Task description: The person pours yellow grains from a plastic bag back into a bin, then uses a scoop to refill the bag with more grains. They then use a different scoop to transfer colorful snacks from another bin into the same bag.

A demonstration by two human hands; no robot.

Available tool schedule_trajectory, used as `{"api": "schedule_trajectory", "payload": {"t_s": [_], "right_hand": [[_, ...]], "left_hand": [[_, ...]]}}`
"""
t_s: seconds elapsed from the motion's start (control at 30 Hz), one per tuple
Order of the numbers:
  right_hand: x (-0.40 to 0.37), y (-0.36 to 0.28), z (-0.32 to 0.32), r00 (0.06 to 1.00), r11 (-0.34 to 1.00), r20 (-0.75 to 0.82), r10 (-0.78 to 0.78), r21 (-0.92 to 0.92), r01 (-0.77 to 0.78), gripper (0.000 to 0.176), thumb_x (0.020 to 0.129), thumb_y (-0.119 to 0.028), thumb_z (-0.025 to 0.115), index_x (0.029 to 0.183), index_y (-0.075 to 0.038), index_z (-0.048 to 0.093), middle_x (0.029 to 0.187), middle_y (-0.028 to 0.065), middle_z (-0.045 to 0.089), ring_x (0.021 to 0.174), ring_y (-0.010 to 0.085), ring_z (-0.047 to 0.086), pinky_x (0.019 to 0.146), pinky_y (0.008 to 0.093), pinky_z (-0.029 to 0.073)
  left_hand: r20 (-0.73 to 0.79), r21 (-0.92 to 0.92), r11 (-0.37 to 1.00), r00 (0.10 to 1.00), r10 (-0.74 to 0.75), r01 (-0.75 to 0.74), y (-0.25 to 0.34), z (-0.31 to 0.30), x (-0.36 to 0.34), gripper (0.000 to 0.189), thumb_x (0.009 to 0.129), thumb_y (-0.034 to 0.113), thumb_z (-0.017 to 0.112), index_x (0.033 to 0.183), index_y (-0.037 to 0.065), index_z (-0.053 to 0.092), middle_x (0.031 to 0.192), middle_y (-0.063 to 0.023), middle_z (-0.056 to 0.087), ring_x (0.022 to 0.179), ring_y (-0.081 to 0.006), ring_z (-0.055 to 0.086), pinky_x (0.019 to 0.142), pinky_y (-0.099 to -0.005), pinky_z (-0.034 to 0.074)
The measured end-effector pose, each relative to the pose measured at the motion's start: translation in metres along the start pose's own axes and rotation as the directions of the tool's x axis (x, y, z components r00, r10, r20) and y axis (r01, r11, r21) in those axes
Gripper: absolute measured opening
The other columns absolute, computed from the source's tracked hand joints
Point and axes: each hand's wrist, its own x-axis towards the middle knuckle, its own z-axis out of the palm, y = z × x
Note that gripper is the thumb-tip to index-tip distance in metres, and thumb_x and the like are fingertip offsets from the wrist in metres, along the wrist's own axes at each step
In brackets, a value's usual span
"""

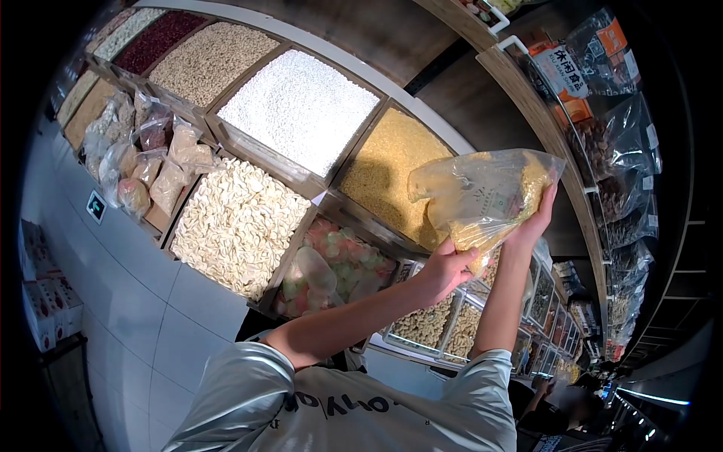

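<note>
Left hand (446, 273): fingers and thumb pinching the lower corner of a clear plastic bag (482, 184). Right hand (536, 220): curled under the side where yellow grain (533, 181) bunches. Bag sits over the right part of the yellow-grain bin (361, 218). Step, by my reading: handling the bagged grain; next move probably calls for both grips kept while slack plastic is gathered. Long axis runs right to left, slack end pointing across the bin; mouth unclear. Left of the bin, farther off: white granules (297, 109).
</note>
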Motion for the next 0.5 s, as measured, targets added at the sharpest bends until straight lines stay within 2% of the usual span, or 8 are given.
{"api": "schedule_trajectory", "payload": {"t_s": [0.2, 0.3, 0.5], "right_hand": [[0.0, -0.0005, 0.0016, 1.0, 1.0, 0.017, -0.019, -0.012, 0.019, 0.047, 0.107, -0.027, 0.044, 0.15, -0.008, 0.041, 0.144, 0.0112, 0.051, 0.129, 0.0257, 0.054, 0.107, 0.0407, 0.045], [-0.0016, -0.0025, 0.0058, 1.0, 0.996, -0.001, -0.03, -0.088, 0.03, 0.049, 0.107, -0.033, 0.045, 0.151, -0.01, 0.042, 0.144, 0.0105, 0.052, 0.129, 0.0258, 0.052, 0.108, 0.0422, 0.044], [-0.0005, -0.0056, 0.0094, 0.998, 0.996, 0.062, -0.027, -0.086, 0.033, 0.042, 0.108, -0.028, 0.044, 0.145, -0.007, 0.046, 0.137, 0.0107, 0.055, 0.123, 0.0243, 0.056, 0.103, 0.0397, 0.048]], "left_hand": [[0.006, -0.012, 1.0, 1.0, 0.002, -0.002, -0.0009, -0.0013, 0.0005, 0.044, 0.105, 0.014, 0.051, 0.146, 0.004, 0.039, 0.141, -0.0134, 0.053, 0.125, -0.0289, 0.057, 0.109, -0.0475, 0.044], [0.02, -0.012, 1.0, 1.0, 0.005, -0.004, -0.0008, -0.0017, 0.0005, 0.044, 0.105, 0.015, 0.051, 0.146, 0.004, 0.039, 0.14, -0.0135, 0.053, 0.125, -0.0286, 0.057, 0.109, -0.0474, 0.044], [0.02, -0.023, 1.0, 1.0, 0.006, -0.005, -0.0019, -0.0019, 0.0006, 0.044, 0.105, 0.015, 0.051, 0.146, 0.004, 0.039, 0.141, -0.0136, 0.053, 0.125, -0.0294, 0.057, 0.108, -0.0478, 0.044]]}}
